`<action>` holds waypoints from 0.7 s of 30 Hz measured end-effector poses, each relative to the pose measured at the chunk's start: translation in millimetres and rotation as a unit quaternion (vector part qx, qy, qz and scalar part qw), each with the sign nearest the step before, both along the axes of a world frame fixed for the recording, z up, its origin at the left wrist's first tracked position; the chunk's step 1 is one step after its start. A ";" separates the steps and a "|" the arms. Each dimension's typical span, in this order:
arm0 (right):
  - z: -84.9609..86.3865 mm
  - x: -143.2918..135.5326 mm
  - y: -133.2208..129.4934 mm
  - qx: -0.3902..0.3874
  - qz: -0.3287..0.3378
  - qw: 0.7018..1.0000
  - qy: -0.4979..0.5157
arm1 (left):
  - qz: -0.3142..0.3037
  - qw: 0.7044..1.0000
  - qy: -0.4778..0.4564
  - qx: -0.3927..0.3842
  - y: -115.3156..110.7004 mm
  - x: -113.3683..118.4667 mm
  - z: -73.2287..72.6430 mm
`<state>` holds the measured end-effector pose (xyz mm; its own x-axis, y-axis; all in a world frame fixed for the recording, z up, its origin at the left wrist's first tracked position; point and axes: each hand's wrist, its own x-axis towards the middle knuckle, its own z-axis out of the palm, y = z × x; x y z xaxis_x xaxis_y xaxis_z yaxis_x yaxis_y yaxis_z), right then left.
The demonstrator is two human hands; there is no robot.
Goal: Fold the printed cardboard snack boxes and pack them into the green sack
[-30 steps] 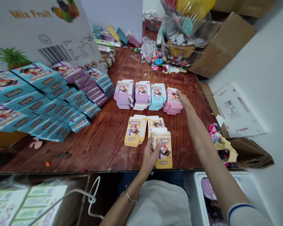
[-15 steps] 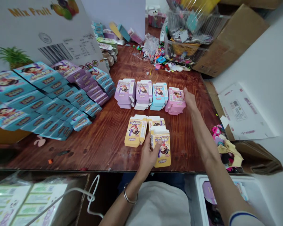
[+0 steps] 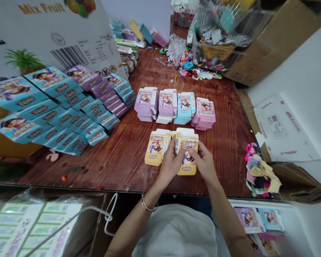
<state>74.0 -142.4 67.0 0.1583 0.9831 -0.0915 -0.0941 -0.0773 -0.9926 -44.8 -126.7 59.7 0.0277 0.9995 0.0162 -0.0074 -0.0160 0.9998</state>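
Note:
My left hand grips the left side of a yellow box, thumb on its front. On the box's right side is my right hand, its thumb also on the front. Another yellow box lies just left, and a further yellow one is mostly hidden behind the held box. Beyond them stands a row of small stacks: purple, a second purple, blue and pink.
Stacked blue and purple boxes fill the left, before a large white carton. Small colourful toys and a clear basket are at the back. A white bin sits at lower right.
My right hand has come from beside the pink stack to the yellow box. The held box has moved forward, over the yellow one behind it. The view has shifted slightly.

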 end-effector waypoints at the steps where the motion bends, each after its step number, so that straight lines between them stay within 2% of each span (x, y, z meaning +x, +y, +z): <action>1: -4.6 2.9 -2.9 -0.013 -0.021 1.000 0.006 | -0.012 1.000 0.024 0.003 -1.2 -0.2 -0.4; 4: -19.6 24.4 -15.5 -0.043 -0.112 0.993 -0.004 | -0.013 0.997 0.073 0.031 -4.0 -6.9 -1.2; 7: -38.1 57.4 -31.7 -0.076 -0.215 0.974 -0.007 | 0.037 0.995 0.076 0.049 0.1 -23.5 0.4; 9: -50.3 78.1 -40.9 -0.100 -0.247 0.964 -0.007 | 0.074 0.994 0.066 0.043 5.7 -36.3 1.9; 11: -60.3 92.7 -47.4 -0.120 -0.251 0.960 -0.021 | 0.086 0.994 0.060 0.036 10.0 -46.0 2.4; 14: -71.3 99.7 -52.9 -0.136 -0.232 0.961 -0.059 | 0.083 0.994 0.063 0.025 7.7 -48.8 -1.0; 17: -82.0 95.1 -54.3 -0.128 -0.211 0.963 -0.111 | 0.065 0.996 0.062 0.008 -7.1 -36.4 -9.4; 21: -96.9 88.8 -51.8 -0.099 -0.208 0.956 -0.179 | -0.017 0.996 0.082 0.011 -36.0 -7.2 -20.0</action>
<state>162.8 -194.2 -29.8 0.5880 0.7974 -0.1354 0.1863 -0.2964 -0.9367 -52.0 -162.7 39.8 0.0651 0.9974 0.0315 0.1549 -0.0413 0.9871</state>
